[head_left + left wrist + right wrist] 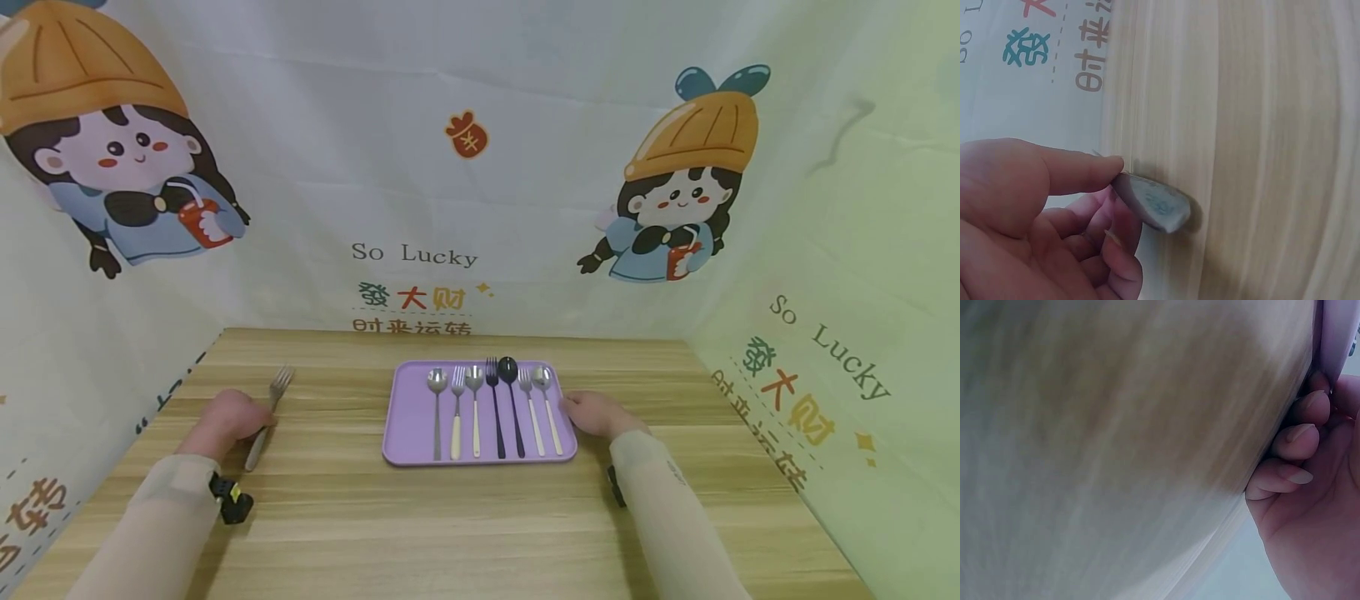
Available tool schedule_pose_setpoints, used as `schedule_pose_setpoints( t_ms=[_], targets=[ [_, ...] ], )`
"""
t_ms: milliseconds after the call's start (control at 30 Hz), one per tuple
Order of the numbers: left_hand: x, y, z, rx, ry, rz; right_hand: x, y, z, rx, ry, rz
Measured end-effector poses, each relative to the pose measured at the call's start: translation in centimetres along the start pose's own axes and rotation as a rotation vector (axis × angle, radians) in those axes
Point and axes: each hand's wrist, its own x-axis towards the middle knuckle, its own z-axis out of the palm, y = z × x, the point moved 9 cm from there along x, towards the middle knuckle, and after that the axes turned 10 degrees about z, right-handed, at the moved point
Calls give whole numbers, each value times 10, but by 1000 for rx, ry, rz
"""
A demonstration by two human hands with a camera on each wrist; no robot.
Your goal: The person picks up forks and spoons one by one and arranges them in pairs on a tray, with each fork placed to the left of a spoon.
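On the left of the table, my left hand [238,414] pinches a fork [280,383] by its handle between thumb and fingers. The tines point away from me, and in the left wrist view the greyish handle end [1163,206] sticks out past the fingertips, close over the wood. My right hand [596,412] grips the right edge of a purple tray [408,417]. Seen from the right wrist, the fingers [1297,440] are curled at the tray's rim [1337,337]. Several spoons and forks lie side by side on the tray, among them a black spoon [508,371].
The wooden table [420,533] carries the tray near its middle. Behind it hangs a white printed cloth [525,208], which also closes off the left and right sides. A small black device [234,500] is strapped at the left wrist.
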Motion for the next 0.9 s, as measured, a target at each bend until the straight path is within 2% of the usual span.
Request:
schedule_pose_setpoints(
  t_ms=[233, 400, 667, 900],
  targets=[
    [3, 2, 6, -159, 18, 1, -1, -1, -1, 1, 6, -6],
    [5, 12, 11, -197, 16, 39, -1, 0, 0, 7, 4, 0],
    [11, 39, 25, -204, -15, 81, -1, 1, 0, 4, 1, 0],
    [14, 70, 34, -237, -19, 132, -3, -2, -2, 0, 5, -6]
  ],
)
